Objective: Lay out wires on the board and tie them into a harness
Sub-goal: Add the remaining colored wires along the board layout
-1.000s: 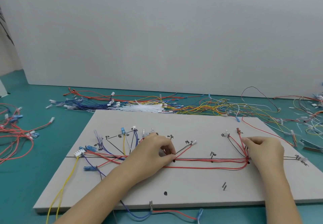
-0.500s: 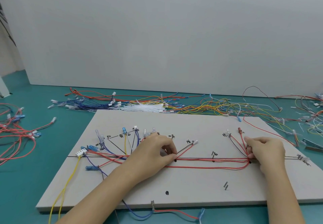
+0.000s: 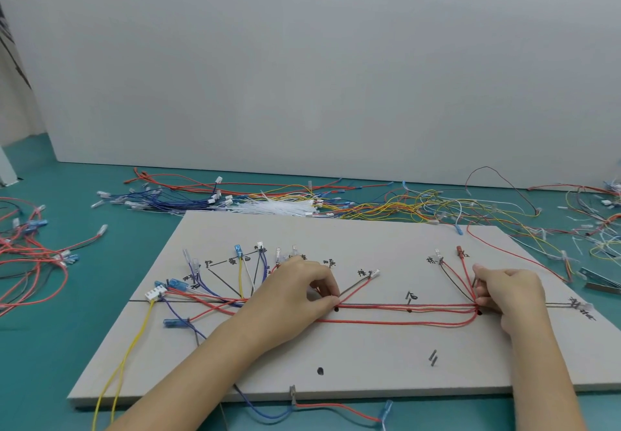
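Several red wires [image 3: 403, 308] run left to right along the black line drawn on the grey board [image 3: 369, 356] — thin, parallel, bending up at the right end toward their terminals. Left hand [image 3: 295, 296] pinches the bundle at its left end; right hand [image 3: 510, 296] pinches it at the bend, fingers curled. Board lies on the teal desk [image 3: 50, 346].
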Demonstrator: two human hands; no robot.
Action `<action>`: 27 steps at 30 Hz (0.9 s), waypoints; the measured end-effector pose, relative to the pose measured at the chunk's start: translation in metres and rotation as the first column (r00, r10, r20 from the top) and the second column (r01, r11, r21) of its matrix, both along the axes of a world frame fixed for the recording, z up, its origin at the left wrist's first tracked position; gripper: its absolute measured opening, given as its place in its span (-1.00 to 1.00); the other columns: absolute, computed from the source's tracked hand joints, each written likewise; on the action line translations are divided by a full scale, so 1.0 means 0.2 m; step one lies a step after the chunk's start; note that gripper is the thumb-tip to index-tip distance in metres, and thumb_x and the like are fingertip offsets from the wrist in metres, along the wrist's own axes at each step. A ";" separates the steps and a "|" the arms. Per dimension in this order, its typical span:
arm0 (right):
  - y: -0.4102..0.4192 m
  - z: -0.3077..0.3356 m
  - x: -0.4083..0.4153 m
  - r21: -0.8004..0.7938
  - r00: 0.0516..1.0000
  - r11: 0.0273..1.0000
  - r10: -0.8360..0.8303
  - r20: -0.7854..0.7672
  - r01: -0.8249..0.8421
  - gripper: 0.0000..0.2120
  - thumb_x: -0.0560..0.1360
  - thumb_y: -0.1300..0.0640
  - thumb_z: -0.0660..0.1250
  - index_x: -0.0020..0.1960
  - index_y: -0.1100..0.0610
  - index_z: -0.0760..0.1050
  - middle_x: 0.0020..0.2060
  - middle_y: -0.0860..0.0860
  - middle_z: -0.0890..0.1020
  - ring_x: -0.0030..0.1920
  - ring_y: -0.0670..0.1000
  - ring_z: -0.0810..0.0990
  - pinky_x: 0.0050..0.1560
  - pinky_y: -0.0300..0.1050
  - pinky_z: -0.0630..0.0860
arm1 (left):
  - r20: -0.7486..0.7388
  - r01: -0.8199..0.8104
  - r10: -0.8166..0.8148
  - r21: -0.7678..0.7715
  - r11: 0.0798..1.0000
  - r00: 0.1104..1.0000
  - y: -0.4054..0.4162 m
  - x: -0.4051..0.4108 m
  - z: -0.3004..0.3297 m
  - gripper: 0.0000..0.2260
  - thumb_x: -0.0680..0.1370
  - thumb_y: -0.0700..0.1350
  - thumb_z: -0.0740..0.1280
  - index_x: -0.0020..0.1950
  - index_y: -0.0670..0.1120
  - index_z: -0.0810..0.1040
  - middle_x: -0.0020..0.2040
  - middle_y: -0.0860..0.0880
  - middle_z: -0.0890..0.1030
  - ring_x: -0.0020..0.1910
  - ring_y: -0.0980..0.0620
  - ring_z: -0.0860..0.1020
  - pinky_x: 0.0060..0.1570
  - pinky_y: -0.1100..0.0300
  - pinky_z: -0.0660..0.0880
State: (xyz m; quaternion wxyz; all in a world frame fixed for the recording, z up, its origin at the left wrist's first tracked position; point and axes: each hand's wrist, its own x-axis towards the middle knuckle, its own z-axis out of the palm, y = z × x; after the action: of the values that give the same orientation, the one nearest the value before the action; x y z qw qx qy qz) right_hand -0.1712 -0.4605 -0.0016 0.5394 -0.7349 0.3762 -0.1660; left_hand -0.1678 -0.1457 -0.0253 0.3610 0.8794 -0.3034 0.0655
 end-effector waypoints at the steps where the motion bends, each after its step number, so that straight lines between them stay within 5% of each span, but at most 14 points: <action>1: 0.00 0.00 0.00 0.009 1.000 1.000 -0.001 -0.002 0.001 -0.72 0.53 0.21 0.37 -0.32 0.30 0.50 -0.44 0.16 0.52 -0.51 0.08 0.44 -0.42 -0.10 0.45 | 0.000 0.001 -0.001 0.000 1.000 1.000 0.00 0.00 0.00 -0.87 0.49 -0.02 0.39 -0.22 0.19 0.53 -0.20 0.26 0.58 -0.03 0.24 0.43 -0.11 0.42 0.31; 7: 0.00 0.02 0.01 0.080 1.000 0.997 -0.021 -0.018 0.023 -0.74 0.52 0.23 0.38 -0.32 0.29 0.49 -0.44 0.15 0.51 -0.52 0.06 0.44 -0.63 -0.27 0.42 | 0.005 -0.004 0.004 0.005 1.000 1.000 0.00 0.01 0.00 -0.89 0.49 -0.02 0.39 -0.21 0.18 0.55 -0.19 0.26 0.59 -0.03 0.23 0.43 -0.11 0.40 0.32; 11: -0.01 0.02 -0.01 0.142 0.999 0.989 -0.040 0.002 0.039 -0.75 0.51 0.25 0.38 -0.31 0.30 0.47 -0.50 0.13 0.52 -0.71 -0.03 0.42 -0.70 -0.34 0.36 | -0.004 -0.002 0.002 0.005 1.000 1.000 0.00 0.01 -0.01 -0.90 0.49 -0.01 0.38 -0.20 0.17 0.55 -0.19 0.26 0.59 -0.03 0.23 0.44 -0.11 0.39 0.33; 17: 0.00 0.01 0.02 0.056 1.000 0.998 -0.016 -0.009 0.016 -0.73 0.53 0.21 0.38 -0.32 0.28 0.47 -0.43 0.14 0.51 -0.49 0.07 0.43 -0.40 -0.12 0.43 | -0.003 -0.005 0.005 0.004 1.000 1.000 0.00 0.01 0.01 -0.87 0.50 -0.02 0.39 -0.21 0.19 0.54 -0.20 0.26 0.59 -0.04 0.23 0.43 -0.11 0.39 0.33; 27: -0.05 0.02 0.04 -0.009 0.992 0.999 0.041 -0.118 -0.043 -0.75 0.48 0.23 0.41 -0.33 0.29 0.48 -0.49 0.15 0.46 -0.53 0.05 0.32 -0.49 -0.15 0.24 | -0.004 0.000 0.000 0.012 1.000 1.000 0.00 0.00 0.00 -0.88 0.50 -0.03 0.39 -0.20 0.18 0.55 -0.21 0.25 0.58 -0.04 0.23 0.44 -0.10 0.37 0.33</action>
State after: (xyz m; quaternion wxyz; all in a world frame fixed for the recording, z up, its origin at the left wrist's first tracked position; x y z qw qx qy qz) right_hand -0.1634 -0.4708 0.0021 0.5153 -0.7543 0.3909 -0.1131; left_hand -0.1677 -0.1465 -0.0251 0.3564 0.8816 -0.3032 0.0620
